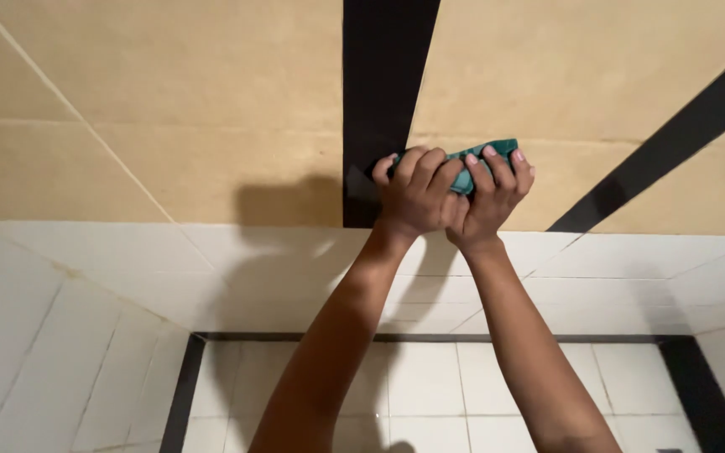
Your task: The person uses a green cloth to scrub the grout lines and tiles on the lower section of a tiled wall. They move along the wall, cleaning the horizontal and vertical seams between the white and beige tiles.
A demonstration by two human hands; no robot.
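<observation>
Both my arms reach up to a tiled wall. My left hand [414, 191] and my right hand [493, 191] are clenched together around a teal green cloth or scrub pad [473, 161]. They press it against the wall where a black vertical tile strip [383, 75] meets the beige tiles [169, 101]. Most of the pad is hidden under my fingers; only its upper edge and right end show.
Below the beige tiles runs a band of white tiles [127, 260]. Lower down, a black border [186, 386] frames a field of white tiles [430, 386]. A diagonal black strip [673, 143] crosses the beige wall on the right.
</observation>
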